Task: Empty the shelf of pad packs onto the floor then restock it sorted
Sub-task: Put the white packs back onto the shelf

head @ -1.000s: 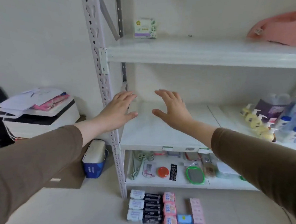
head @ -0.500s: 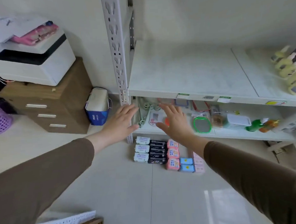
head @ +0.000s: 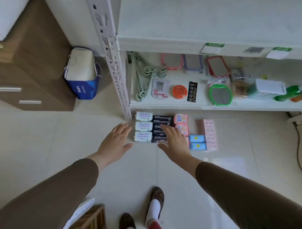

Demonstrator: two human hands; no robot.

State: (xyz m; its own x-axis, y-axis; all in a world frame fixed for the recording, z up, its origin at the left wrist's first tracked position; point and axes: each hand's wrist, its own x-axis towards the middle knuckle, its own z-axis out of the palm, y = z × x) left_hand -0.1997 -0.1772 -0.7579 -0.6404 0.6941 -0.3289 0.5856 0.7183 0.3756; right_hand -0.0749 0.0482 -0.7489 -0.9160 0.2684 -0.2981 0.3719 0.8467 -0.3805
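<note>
Pad packs lie in sorted rows on the floor before the shelf: three white packs [head: 143,126], a column of black packs [head: 161,121], pink packs [head: 181,119], two blue packs [head: 197,142] and a row of pale pink packs [head: 209,130]. My left hand [head: 115,142] hovers open just left of the white packs, holding nothing. Over the black packs my right hand [head: 175,141] spreads flat with straight fingers, hiding part of the black and pink columns. The middle shelf board [head: 202,13] above is bare on its left part.
The bottom shelf [head: 181,105] holds green hangers, framed mirrors, an orange tin and spray bottles. The perforated shelf post [head: 114,67] stands left of the packs. A blue and white bag [head: 82,74] and a brown drawer cabinet [head: 25,69] sit left. My feet [head: 153,215] stand below.
My view has tipped down from the bare middle shelf to the floor. Both open hands dropped from shelf height to just above the rows of packs.
</note>
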